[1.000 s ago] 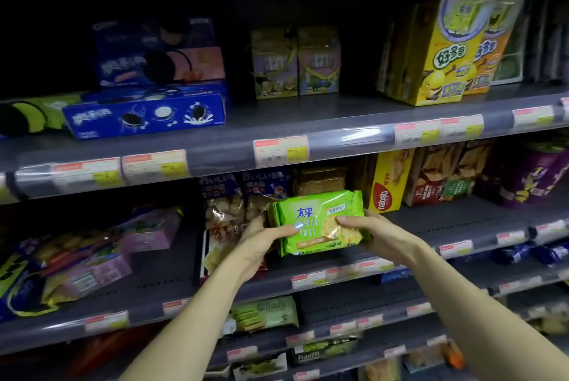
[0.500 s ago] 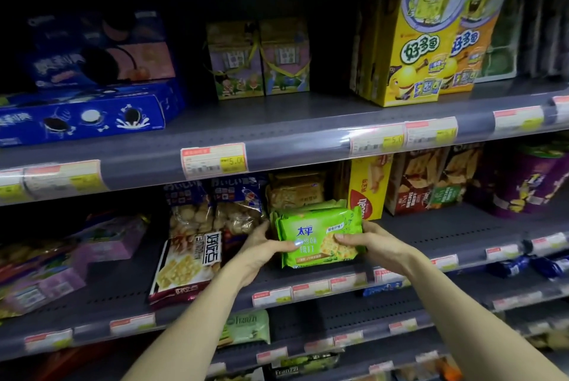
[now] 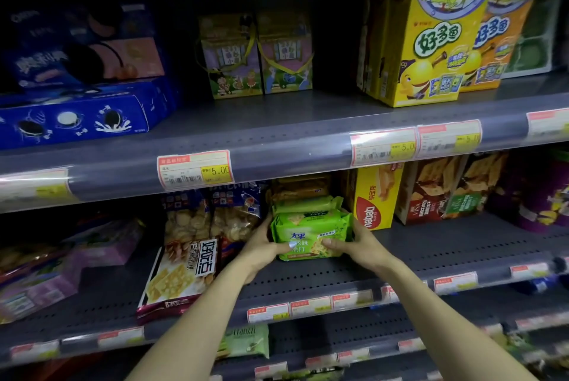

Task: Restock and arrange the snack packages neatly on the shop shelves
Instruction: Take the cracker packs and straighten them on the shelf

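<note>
I have both forearms stretched up and forward, my left hand (image 3: 264, 245) and right hand (image 3: 358, 244) clasping the ends of a glossy green cracker packet (image 3: 311, 234), thumbs across its front. It sits on the perforated grey middle shelf (image 3: 431, 253), touching a matching green packet (image 3: 306, 204) behind it. A yellow wafer box (image 3: 374, 196) stands just right, clear biscuit bags (image 3: 212, 217) left.

Two hands (image 3: 266, 246) (image 3: 358, 246), two green cracker packs (image 3: 311, 234) (image 3: 306, 203)
</note>
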`<state>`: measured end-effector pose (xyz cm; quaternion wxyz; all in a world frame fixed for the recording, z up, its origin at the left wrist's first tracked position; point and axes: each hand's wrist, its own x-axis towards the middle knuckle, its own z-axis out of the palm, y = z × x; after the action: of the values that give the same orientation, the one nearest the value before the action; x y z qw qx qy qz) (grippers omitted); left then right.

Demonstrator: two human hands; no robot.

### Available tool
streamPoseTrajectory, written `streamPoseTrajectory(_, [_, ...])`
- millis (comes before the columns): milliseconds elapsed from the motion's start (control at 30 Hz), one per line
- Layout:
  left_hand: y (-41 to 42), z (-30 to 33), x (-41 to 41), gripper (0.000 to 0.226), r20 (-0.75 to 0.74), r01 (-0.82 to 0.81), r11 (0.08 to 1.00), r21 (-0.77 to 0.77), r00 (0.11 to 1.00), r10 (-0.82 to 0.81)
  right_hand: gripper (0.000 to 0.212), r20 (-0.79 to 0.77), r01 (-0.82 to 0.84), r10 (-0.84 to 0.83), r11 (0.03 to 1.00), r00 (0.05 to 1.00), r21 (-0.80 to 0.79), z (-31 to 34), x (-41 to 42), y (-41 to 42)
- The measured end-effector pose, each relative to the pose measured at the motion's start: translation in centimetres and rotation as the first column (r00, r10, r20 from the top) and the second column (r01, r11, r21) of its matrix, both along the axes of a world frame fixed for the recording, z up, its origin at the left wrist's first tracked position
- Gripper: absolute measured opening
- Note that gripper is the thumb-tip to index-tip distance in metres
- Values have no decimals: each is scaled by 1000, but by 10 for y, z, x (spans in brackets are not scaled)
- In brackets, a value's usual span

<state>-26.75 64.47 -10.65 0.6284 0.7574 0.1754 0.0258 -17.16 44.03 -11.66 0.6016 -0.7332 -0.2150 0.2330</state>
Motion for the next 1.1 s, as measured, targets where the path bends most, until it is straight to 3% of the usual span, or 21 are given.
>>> streamPoseTrajectory(267, [9,-2,10,71,-18,20,997,69,1000,-19,84,104,27,-15,993,994,-115,0,14,14])
streamPoseTrajectory(367, [9,-3,10,72,-13,34,995,94,999,-33,73,166,76,-50,985,985,-154,-2,15,15])
streamPoseTrajectory(867, [-10,11,-17,76,3,-51,989,142,999,51,71,340,316,-249,936,907,-157,5,-14,20])
streamPoseTrajectory(1100, [-3,26,-45,85,-31,-46,993,111,998,49,91,465,474,-365,870,807,-139,10,-45,36])
